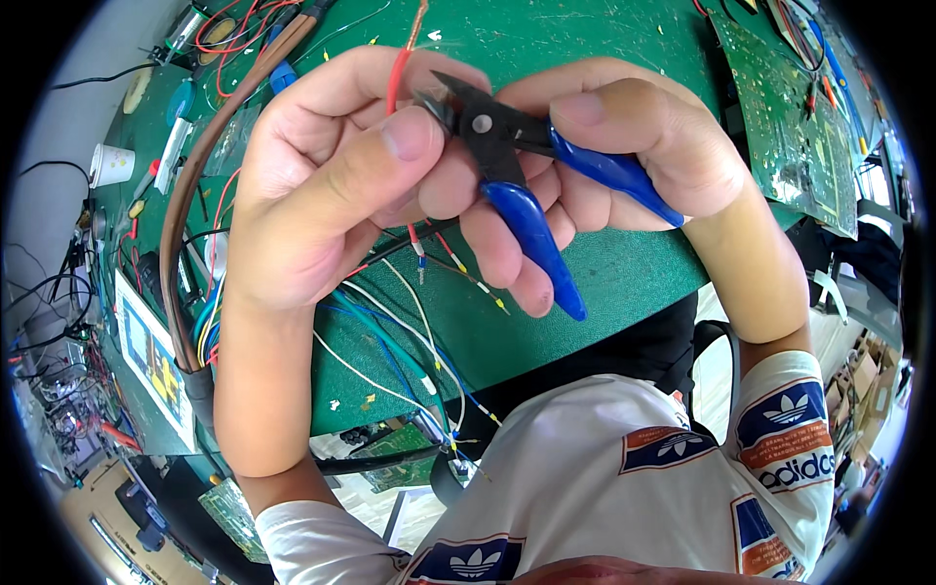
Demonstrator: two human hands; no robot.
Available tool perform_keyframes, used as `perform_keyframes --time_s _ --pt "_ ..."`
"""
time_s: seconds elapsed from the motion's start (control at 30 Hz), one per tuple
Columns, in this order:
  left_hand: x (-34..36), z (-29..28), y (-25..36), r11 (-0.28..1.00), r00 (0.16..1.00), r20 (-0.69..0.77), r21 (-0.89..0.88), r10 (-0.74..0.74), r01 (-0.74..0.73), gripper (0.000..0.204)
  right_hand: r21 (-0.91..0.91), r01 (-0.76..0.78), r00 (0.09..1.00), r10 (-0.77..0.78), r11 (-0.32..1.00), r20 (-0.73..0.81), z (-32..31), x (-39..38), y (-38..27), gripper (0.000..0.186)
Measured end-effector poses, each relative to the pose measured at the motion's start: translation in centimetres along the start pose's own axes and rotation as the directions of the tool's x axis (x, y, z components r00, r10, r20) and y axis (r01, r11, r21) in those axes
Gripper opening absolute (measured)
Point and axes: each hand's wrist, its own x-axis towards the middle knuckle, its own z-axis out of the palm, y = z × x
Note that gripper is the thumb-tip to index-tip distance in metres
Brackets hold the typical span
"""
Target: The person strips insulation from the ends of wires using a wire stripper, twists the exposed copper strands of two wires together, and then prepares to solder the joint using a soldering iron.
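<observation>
Green tabletop (614, 273) underneath. Left hand (312, 175) in a closed pinch; right hand (653, 136) half-curled on blue-handled cutters (499, 146), handles spread, tips pointing left. Red wire (399, 83) in left pinch, near-upright, just left of tips, left hand nearer.

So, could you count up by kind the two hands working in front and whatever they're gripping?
Bare hands: 2 (left hand, pinching; right hand, gripping)
Blue-handled diagonal cutters: 1, in the right hand
Red wire with bare copper tip, pinched by the left hand: 1
Total: 4
</observation>
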Motion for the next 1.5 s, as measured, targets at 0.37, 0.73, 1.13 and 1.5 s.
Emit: perform_keyframes --time_s 0.37,0.73,1.13,1.5 --pt "0.1 -1.0 -0.9 0.996 0.996 0.022 -0.031 0.081 -0.081 0.019 -0.018 -0.051 0.99 0.053 0.999 0.127 -0.5 -0.1 -0.3 0.07" --pt "0.9 -1.2 -0.8 0.922 0.883 -0.462 0.372 0.083 0.108 0.031 -0.099 0.091 0.965 -0.112 0.991 -0.238 -0.6 0.3 -0.2 0.048" --pt "0.9 0.1 -1.3 0.9 0.894 -0.367 0.427 0.258 -0.085 0.02 -0.63 0.09 0.897 -0.338 0.772 -0.285 -0.1 0.6 1.7 0.036" --pt "0.5 -0.7 -1.4 0.849 0.933 -0.229 0.513 0.277 -0.126 0.021 -0.568 0.12 0.931 -0.291 0.814 -0.221 0.9 0.2 0.1 0.033"
